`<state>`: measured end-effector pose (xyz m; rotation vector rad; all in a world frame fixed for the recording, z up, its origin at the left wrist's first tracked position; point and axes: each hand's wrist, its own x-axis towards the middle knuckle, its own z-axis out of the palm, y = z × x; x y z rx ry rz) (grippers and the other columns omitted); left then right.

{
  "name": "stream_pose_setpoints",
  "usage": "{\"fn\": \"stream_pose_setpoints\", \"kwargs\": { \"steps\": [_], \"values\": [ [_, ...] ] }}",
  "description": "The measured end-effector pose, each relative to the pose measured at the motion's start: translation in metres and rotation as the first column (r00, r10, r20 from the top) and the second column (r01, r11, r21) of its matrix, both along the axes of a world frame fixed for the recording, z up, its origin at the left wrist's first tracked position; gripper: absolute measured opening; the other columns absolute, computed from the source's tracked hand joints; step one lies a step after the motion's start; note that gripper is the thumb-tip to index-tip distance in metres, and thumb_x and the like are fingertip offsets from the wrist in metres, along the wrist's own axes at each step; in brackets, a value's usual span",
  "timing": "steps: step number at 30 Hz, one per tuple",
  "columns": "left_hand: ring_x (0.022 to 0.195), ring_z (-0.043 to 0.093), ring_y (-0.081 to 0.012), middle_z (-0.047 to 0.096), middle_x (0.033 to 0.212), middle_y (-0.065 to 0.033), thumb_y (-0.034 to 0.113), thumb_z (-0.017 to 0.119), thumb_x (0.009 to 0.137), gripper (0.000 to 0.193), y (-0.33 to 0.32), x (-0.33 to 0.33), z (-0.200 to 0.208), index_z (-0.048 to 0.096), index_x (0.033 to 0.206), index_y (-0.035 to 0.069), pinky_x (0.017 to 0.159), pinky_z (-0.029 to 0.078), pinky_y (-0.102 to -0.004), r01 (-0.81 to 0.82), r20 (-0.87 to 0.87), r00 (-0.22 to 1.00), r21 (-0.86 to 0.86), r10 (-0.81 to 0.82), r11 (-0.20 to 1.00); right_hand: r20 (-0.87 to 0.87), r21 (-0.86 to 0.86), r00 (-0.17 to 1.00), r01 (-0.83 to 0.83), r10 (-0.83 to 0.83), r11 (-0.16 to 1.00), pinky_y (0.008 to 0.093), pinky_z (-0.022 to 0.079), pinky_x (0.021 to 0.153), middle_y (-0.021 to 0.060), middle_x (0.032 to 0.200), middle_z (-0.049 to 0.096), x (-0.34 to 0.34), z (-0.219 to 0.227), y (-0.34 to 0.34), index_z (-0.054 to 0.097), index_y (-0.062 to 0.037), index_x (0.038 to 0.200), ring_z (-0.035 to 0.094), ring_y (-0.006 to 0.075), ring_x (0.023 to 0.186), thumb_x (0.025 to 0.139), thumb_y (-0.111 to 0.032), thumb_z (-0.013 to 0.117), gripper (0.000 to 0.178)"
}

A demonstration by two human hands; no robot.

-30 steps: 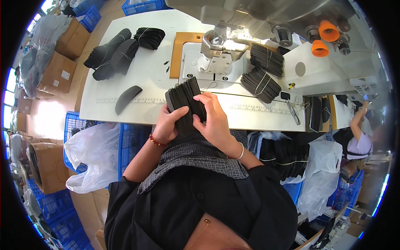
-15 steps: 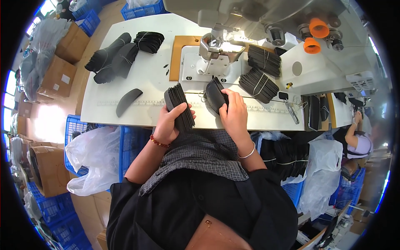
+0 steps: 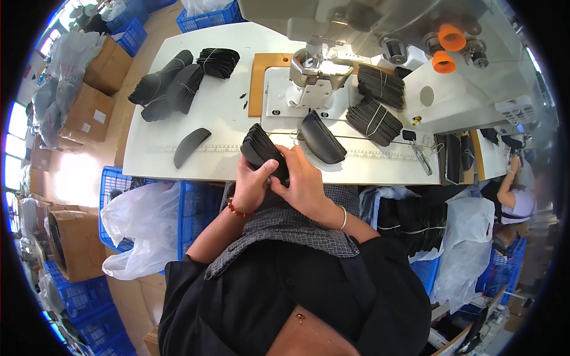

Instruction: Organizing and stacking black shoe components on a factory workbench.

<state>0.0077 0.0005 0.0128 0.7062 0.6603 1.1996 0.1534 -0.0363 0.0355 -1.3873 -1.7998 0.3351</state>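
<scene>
Left hand (image 3: 250,185) curled round a stack of thin black pieces (image 3: 259,146), thumb pressed on it; right hand (image 3: 301,183), fingers bent, against its right side. Stack slants, rounded edges layered, over white table's (image 3: 222,121) near edge. Similar pile (image 3: 322,137) lies beyond, to the right.

You work in a sewing workshop, facing a white bench (image 3: 222,127) fitted with a large, factory-style sewing machine (image 3: 314,95), orange cone-shaped fittings (image 3: 452,37) on its body. A printed measuring scale (image 3: 380,153) runs along the bench top. Cord-tied bundles (image 3: 374,120) of matching dark pieces lie by the machine, with another stack (image 3: 260,146) between your left hand (image 3: 252,185) and right hand (image 3: 303,183). Blue plastic crates (image 3: 74,293), cardboard boxes (image 3: 84,110) and translucent bags (image 3: 141,209) crowd the space around you, while another person (image 3: 518,202) reaches forward off to your right.
</scene>
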Motion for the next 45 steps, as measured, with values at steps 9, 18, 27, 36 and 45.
{"fn": "stream_pose_setpoints", "kwargs": {
  "steps": [9, 18, 27, 36, 45],
  "values": [
    [0.091, 0.069, -0.0163, 0.07, 0.105, -0.0087, -0.001, 0.078, 0.086, 0.044, 0.007, -0.007, 0.01, 0.057, 0.124, -0.001, 0.08, 0.058, -0.0304, -0.147, -0.208, 0.97, -0.077, 0.128, 0.986, -0.101, -0.076, 0.987, -0.131, 0.124, 0.988, 0.0325, 0.052, 0.064, 0.0096, 0.101, 0.056, -0.002, 0.002, 0.003, 0.057, -0.0054, 0.128, 0.063, 0.0208, 0.082, 0.081, -0.02, 0.082, 0.055],
    [0.081, 0.069, -0.0135, 0.074, 0.094, -0.0074, 0.004, 0.078, 0.088, 0.022, 0.008, -0.016, 0.019, 0.068, 0.106, -0.003, 0.075, 0.058, -0.029, 0.023, -0.233, 0.972, -0.049, -0.034, 0.999, -0.78, -0.381, 0.625, -0.459, -0.012, 0.802, 0.0211, 0.048, 0.063, 0.001, 0.091, 0.065, 0.018, -0.009, 0.016, 0.063, -0.0002, 0.113, 0.056, 0.0053, 0.072, 0.094, -0.007, 0.071, 0.022],
    [0.084, 0.07, -0.0144, 0.072, 0.1, -0.0076, 0.003, 0.076, 0.09, 0.025, 0.01, -0.015, 0.019, 0.066, 0.112, -0.003, 0.077, 0.059, -0.0304, 0.047, -0.169, 0.983, -0.122, -0.067, 0.991, -0.715, -0.302, 0.699, -0.298, -0.009, 0.906, 0.0212, 0.046, 0.062, 0.0014, 0.096, 0.065, 0.015, -0.005, 0.013, 0.064, -0.0003, 0.12, 0.058, 0.0063, 0.075, 0.096, 0.001, 0.063, 0.024],
    [0.086, 0.069, -0.0138, 0.072, 0.101, -0.0074, 0.003, 0.075, 0.091, 0.025, 0.012, -0.02, 0.013, 0.066, 0.113, -0.004, 0.078, 0.059, -0.0297, 0.075, -0.214, 0.972, -0.094, -0.094, 0.993, -0.479, -0.249, 0.872, -0.244, 0.1, 0.937, 0.0219, 0.052, 0.068, 0.0061, 0.102, 0.067, 0.016, -0.001, 0.009, 0.067, 0.0008, 0.12, 0.061, 0.008, 0.084, 0.094, 0.004, 0.061, 0.027],
    [0.087, 0.069, -0.0135, 0.072, 0.102, -0.0077, 0.003, 0.075, 0.09, 0.026, 0.011, -0.019, 0.013, 0.065, 0.114, -0.004, 0.078, 0.059, -0.0304, 0.063, -0.221, 0.972, -0.084, -0.081, 0.994, -0.457, -0.139, 0.873, -0.258, 0.169, 0.956, 0.0214, 0.049, 0.065, 0.0053, 0.101, 0.064, 0.016, 0.001, 0.009, 0.069, 0.0006, 0.116, 0.06, 0.0095, 0.081, 0.092, 0.001, 0.066, 0.024]
  ]
}}
